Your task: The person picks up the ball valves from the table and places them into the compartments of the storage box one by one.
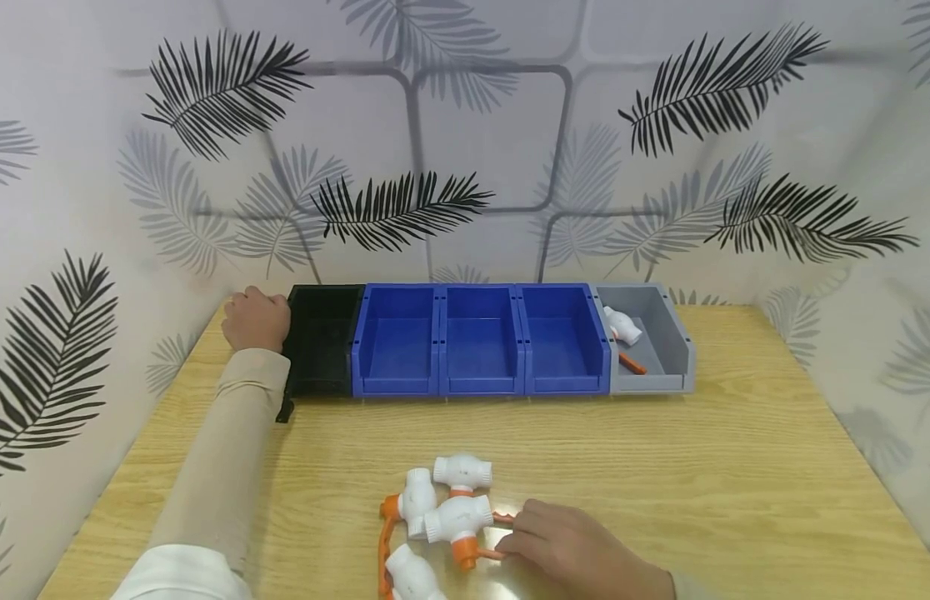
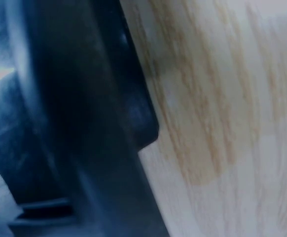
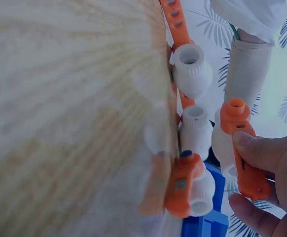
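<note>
A white plastic ball valve with an orange lever is pinched by my right hand. In the right wrist view the thumb lies along its orange lever, fingers behind. Other white valves lie close around it: one just behind, one to the left and one nearer me. My left hand is at the outer left side of a black bin, knuckles up; its fingertips are hidden. The left wrist view shows mostly the bin's dark side wall.
Three blue bins stand in a row between the black bin and a grey bin. Inside the grey bin lies a white valve with an orange lever. A leaf-patterned backdrop rises behind the wooden table.
</note>
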Demonstrator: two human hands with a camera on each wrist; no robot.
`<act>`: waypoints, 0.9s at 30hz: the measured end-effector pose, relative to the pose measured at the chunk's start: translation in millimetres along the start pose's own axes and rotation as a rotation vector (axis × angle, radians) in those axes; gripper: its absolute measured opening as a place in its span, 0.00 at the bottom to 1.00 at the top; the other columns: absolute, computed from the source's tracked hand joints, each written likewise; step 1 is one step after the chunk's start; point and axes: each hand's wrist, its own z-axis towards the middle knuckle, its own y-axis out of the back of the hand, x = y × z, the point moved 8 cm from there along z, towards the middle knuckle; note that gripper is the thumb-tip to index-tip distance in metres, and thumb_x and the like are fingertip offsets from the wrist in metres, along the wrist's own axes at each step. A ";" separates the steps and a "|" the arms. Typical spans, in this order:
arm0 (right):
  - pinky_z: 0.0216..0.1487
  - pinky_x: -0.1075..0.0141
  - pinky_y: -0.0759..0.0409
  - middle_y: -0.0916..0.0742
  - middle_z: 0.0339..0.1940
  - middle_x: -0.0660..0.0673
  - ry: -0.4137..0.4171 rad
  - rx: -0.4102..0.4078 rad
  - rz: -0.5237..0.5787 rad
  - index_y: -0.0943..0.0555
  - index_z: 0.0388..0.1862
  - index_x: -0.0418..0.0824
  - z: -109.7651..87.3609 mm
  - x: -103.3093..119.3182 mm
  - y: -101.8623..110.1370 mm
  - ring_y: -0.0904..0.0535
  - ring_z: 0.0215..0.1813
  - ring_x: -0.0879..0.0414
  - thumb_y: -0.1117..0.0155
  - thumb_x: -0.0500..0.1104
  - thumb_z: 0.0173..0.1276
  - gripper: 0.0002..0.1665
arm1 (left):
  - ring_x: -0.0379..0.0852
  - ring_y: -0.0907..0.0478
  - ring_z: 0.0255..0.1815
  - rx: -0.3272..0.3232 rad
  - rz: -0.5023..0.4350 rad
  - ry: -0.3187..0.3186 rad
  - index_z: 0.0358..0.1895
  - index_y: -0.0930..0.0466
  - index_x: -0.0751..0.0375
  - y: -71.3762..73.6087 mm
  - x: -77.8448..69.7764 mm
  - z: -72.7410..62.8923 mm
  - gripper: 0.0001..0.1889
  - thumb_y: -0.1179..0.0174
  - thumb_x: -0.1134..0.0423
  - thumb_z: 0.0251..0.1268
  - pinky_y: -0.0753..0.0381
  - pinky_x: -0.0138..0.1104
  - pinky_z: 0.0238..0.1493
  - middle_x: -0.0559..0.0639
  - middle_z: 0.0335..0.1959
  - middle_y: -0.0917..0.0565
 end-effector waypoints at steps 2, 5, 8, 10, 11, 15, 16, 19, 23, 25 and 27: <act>0.37 0.78 0.31 0.21 0.34 0.58 -0.029 -0.026 -0.009 0.20 0.43 0.46 0.5 -4.5 5.0 0.31 0.33 0.65 0.51 0.41 0.72 0.11 | 0.71 0.33 0.46 0.004 0.001 0.002 0.42 0.31 0.79 -0.1 -0.2 -0.2 0.22 0.66 0.59 0.65 0.32 0.61 0.42 0.75 0.45 0.28; 0.35 0.78 0.32 0.22 0.31 0.57 -0.072 -0.096 0.005 0.19 0.42 0.45 0.1 -13.0 13.0 0.31 0.32 0.65 0.46 0.43 0.69 0.09 | 0.71 0.32 0.47 0.008 0.003 0.003 0.43 0.31 0.78 -0.4 -0.1 -0.1 0.23 0.67 0.58 0.66 0.32 0.60 0.42 0.75 0.46 0.28; 0.33 0.78 0.31 0.23 0.29 0.56 -0.105 -0.178 -0.003 0.18 0.39 0.43 -2.6 -22.7 21.0 0.31 0.30 0.64 0.45 0.43 0.69 0.09 | 0.70 0.33 0.47 0.015 0.006 0.003 0.44 0.31 0.78 -0.9 0.5 0.2 0.24 0.67 0.58 0.66 0.32 0.60 0.43 0.75 0.46 0.28; 0.32 0.78 0.30 0.23 0.30 0.56 -0.148 -0.198 0.003 0.18 0.38 0.43 -6.3 -30.8 23.9 0.30 0.31 0.64 0.47 0.44 0.71 0.11 | 0.70 0.33 0.47 0.018 0.007 0.003 0.44 0.31 0.78 -1.1 0.8 0.5 0.23 0.66 0.58 0.66 0.32 0.60 0.43 0.75 0.46 0.29; 0.32 0.77 0.30 0.23 0.30 0.56 -0.171 -0.206 -0.006 0.18 0.38 0.43 -8.5 -34.8 25.4 0.30 0.31 0.64 0.49 0.45 0.71 0.12 | 0.70 0.33 0.47 0.019 0.008 0.003 0.44 0.31 0.78 -1.2 0.9 0.7 0.23 0.66 0.58 0.67 0.32 0.60 0.43 0.75 0.46 0.29; 0.32 0.77 0.28 0.22 0.30 0.55 -0.254 -0.224 -0.047 0.17 0.37 0.42 -17.1 -51.0 30.4 0.29 0.31 0.63 0.51 0.47 0.72 0.15 | 0.71 0.32 0.47 0.017 0.011 0.004 0.45 0.31 0.79 -1.3 1.2 0.6 0.23 0.66 0.58 0.67 0.32 0.60 0.43 0.75 0.46 0.29; 0.32 0.76 0.28 0.22 0.29 0.55 -0.264 -0.238 -0.059 0.17 0.36 0.42 -19.1 -54.4 32.0 0.29 0.31 0.63 0.50 0.48 0.72 0.16 | 0.71 0.33 0.47 0.016 0.010 0.004 0.44 0.31 0.79 -1.3 1.3 0.7 0.23 0.66 0.58 0.67 0.32 0.60 0.42 0.75 0.46 0.29; 0.32 0.76 0.28 0.22 0.28 0.55 -0.305 -0.266 -0.081 0.17 0.35 0.41 -25.2 -64.8 37.0 0.30 0.30 0.63 0.47 0.48 0.71 0.15 | 0.71 0.33 0.47 0.022 0.005 0.004 0.45 0.31 0.79 -1.5 1.5 0.8 0.24 0.67 0.57 0.67 0.32 0.60 0.43 0.75 0.46 0.29; 0.32 0.74 0.28 0.22 0.28 0.54 -0.370 -0.267 -0.093 0.17 0.35 0.40 -34.7 -79.3 41.9 0.30 0.30 0.62 0.39 0.44 0.64 0.09 | 0.71 0.33 0.47 0.023 0.001 0.005 0.45 0.31 0.78 -1.1 1.2 0.8 0.24 0.66 0.57 0.67 0.32 0.60 0.43 0.75 0.46 0.29; 0.32 0.73 0.28 0.22 0.27 0.54 -0.404 -0.264 -0.102 0.17 0.36 0.39 -38.9 -86.2 44.1 0.30 0.30 0.61 0.36 0.41 0.61 0.07 | 0.71 0.32 0.46 0.012 -0.004 0.007 0.44 0.31 0.78 0.0 0.5 0.5 0.23 0.66 0.58 0.66 0.32 0.60 0.42 0.75 0.46 0.28; 0.32 0.73 0.27 0.22 0.27 0.54 -0.437 -0.260 -0.110 0.16 0.35 0.39 -42.9 -93.1 46.1 0.29 0.30 0.61 0.34 0.39 0.58 0.07 | 0.71 0.32 0.45 0.001 -0.005 0.005 0.42 0.30 0.79 0.6 -0.3 0.0 0.22 0.65 0.58 0.66 0.32 0.60 0.41 0.75 0.45 0.28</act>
